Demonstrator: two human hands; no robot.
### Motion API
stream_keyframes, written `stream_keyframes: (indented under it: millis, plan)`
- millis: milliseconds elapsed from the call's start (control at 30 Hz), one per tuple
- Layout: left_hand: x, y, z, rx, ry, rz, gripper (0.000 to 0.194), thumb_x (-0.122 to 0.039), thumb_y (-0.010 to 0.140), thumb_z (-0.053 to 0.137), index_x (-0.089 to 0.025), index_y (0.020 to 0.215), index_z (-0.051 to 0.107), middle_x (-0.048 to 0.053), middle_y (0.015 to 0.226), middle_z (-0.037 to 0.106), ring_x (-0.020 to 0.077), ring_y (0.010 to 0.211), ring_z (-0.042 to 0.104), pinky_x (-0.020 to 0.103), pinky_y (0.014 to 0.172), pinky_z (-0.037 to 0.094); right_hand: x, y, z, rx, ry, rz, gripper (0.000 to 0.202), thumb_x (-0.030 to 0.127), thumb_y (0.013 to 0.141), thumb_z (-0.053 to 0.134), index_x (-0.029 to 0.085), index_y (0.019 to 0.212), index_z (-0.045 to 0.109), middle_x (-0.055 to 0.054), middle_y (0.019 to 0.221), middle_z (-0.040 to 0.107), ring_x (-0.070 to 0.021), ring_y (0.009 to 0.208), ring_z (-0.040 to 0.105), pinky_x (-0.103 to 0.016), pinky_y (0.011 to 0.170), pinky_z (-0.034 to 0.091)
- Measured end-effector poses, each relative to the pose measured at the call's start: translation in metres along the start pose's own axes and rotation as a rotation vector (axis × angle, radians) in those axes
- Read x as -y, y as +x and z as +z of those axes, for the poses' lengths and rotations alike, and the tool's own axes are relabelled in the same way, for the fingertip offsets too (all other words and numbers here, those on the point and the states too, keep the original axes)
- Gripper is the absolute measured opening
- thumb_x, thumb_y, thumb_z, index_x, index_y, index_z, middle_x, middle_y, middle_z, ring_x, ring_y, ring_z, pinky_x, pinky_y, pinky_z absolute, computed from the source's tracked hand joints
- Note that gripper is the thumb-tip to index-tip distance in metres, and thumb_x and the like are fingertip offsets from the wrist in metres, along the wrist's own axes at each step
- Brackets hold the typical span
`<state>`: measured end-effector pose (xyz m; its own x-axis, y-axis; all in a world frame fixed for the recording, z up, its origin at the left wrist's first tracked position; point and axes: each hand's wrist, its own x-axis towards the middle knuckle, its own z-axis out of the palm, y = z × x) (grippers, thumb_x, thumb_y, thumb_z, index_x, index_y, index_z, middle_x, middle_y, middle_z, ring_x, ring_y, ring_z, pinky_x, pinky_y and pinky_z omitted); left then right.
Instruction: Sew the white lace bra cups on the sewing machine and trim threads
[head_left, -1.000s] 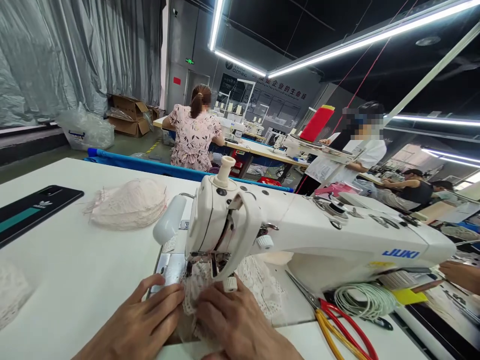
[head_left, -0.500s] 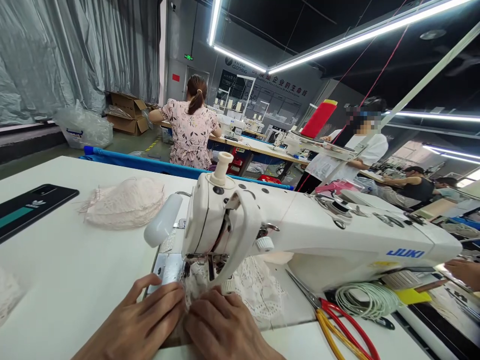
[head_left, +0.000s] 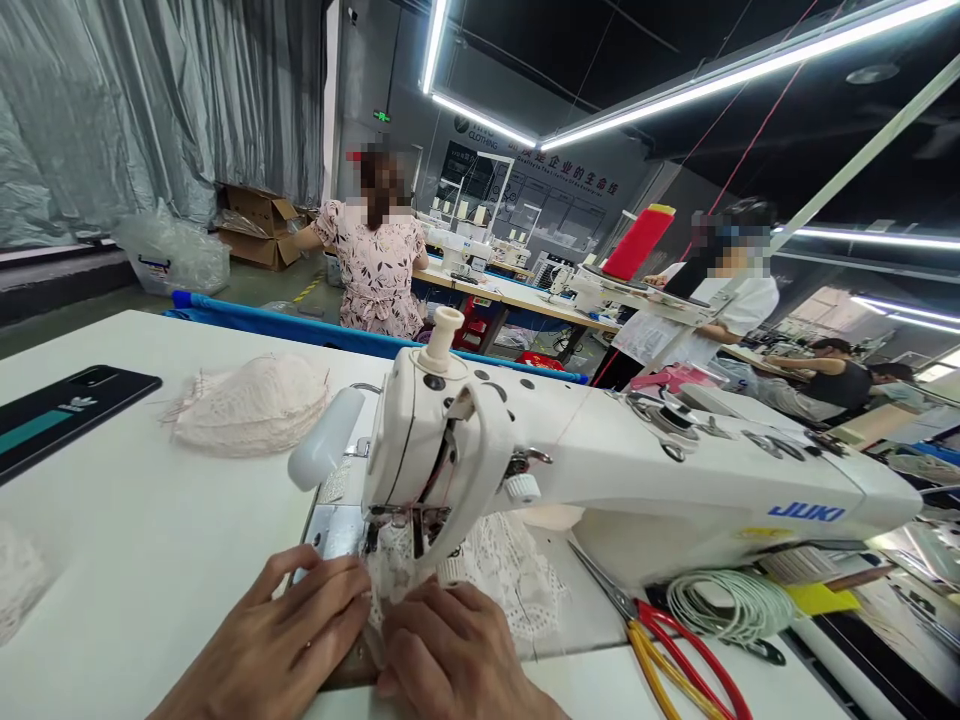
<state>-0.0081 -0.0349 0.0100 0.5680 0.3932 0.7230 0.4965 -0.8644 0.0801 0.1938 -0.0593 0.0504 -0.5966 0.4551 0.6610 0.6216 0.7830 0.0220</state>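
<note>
A white sewing machine (head_left: 637, 460) stands in the middle, with pale lace fabric (head_left: 517, 575) under its needle area and spread to the right. My left hand (head_left: 292, 625) rests at the metal plate left of the needle, its fingers bent and together at the lace's edge. Just in front of the presser foot, my right hand (head_left: 450, 645) has its fingers curled on the lace. The fingertips of both hands are partly hidden, and the hands lie close together.
Left on the table are a lace cup stack (head_left: 251, 405), a black phone (head_left: 75, 415) and more lace (head_left: 19, 580). To the right lie red-and-yellow-handled scissors (head_left: 675, 650) and a pale cord coil (head_left: 727, 605). Other people sit and stand beyond.
My right hand has shifted slightly right, and the gap between the hands is a little wider. The seated person ahead has moved the head and an arm. A hand at the right edge is gone from view.
</note>
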Motion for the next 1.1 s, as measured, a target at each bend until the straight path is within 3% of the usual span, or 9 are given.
stream_keyframes:
  millis: [167,333,500,667,733,867,967,1100]
  plan:
    - [-0.008,0.006,-0.008,0.081,0.042,-0.006,0.034,-0.009,0.094,0.036,-0.018,0.074,0.062,-0.001,0.07,0.061,0.0146,0.072,0.055,0.035,0.077,0.034,-0.002,-0.002,0.003,0.015,0.054,-0.047,0.027,0.025,0.099,0.045,0.015,0.074,0.051,-0.001,0.077,0.067,-0.0124,0.07,0.061,-0.028,0.061,0.039]
    - [-0.01,0.014,-0.009,0.063,0.066,0.046,0.032,-0.012,0.095,0.035,-0.017,0.091,0.066,0.0,0.072,0.062,0.0157,0.072,0.054,0.034,0.074,0.035,-0.002,-0.001,0.005,-0.009,0.08,-0.013,0.03,0.025,0.099,0.043,0.016,0.071,0.048,-0.001,0.073,0.066,-0.0121,0.067,0.061,-0.027,0.058,0.039]
    - [-0.009,0.012,-0.007,0.017,0.118,0.087,0.035,-0.008,0.095,0.035,-0.017,0.084,0.066,0.001,0.072,0.064,0.0166,0.075,0.056,0.035,0.077,0.036,-0.003,-0.002,0.005,0.003,0.06,-0.022,0.032,0.025,0.099,0.041,0.017,0.069,0.047,-0.001,0.07,0.064,-0.0111,0.059,0.058,-0.026,0.049,0.035]
    - [-0.008,0.007,-0.004,0.016,0.105,0.072,0.032,-0.005,0.091,0.037,-0.018,0.082,0.066,0.001,0.07,0.064,0.0163,0.071,0.057,0.035,0.074,0.038,-0.001,-0.008,0.01,0.026,-0.039,-0.089,0.032,0.029,0.095,0.05,0.018,0.066,0.046,-0.002,0.073,0.065,-0.0124,0.064,0.06,-0.025,0.056,0.04]
    - [-0.007,0.006,-0.003,0.001,0.085,0.056,0.029,-0.008,0.09,0.039,-0.017,0.084,0.066,0.003,0.08,0.068,0.0174,0.08,0.06,0.036,0.078,0.038,0.0,-0.009,0.012,0.036,-0.073,-0.089,0.031,0.03,0.094,0.051,0.018,0.065,0.047,-0.002,0.076,0.066,-0.0125,0.067,0.061,-0.025,0.061,0.043]
    - [-0.006,0.009,-0.003,-0.046,0.049,0.082,0.025,-0.011,0.091,0.042,-0.019,0.089,0.066,0.003,0.115,0.068,0.017,0.111,0.055,0.037,0.101,0.028,0.003,-0.008,0.012,0.009,-0.087,-0.083,0.029,0.026,0.093,0.051,0.018,0.065,0.049,-0.001,0.075,0.067,-0.0117,0.067,0.06,-0.026,0.065,0.045]
    - [-0.007,0.012,-0.006,-0.015,0.027,0.095,0.028,-0.01,0.09,0.041,-0.021,0.086,0.066,0.001,0.107,0.072,0.0137,0.113,0.055,0.036,0.107,0.023,0.005,-0.006,0.011,-0.01,-0.08,-0.09,0.031,0.022,0.091,0.051,0.017,0.061,0.048,-0.001,0.07,0.066,-0.0111,0.063,0.059,-0.026,0.065,0.045]
    - [-0.008,0.011,-0.009,0.049,0.028,0.079,0.031,-0.009,0.09,0.039,-0.022,0.081,0.065,0.001,0.092,0.074,0.0128,0.103,0.06,0.035,0.103,0.026,0.007,-0.001,0.007,-0.029,-0.067,-0.091,0.04,0.026,0.095,0.047,0.016,0.057,0.048,0.0,0.066,0.064,-0.0104,0.06,0.057,-0.027,0.065,0.044]
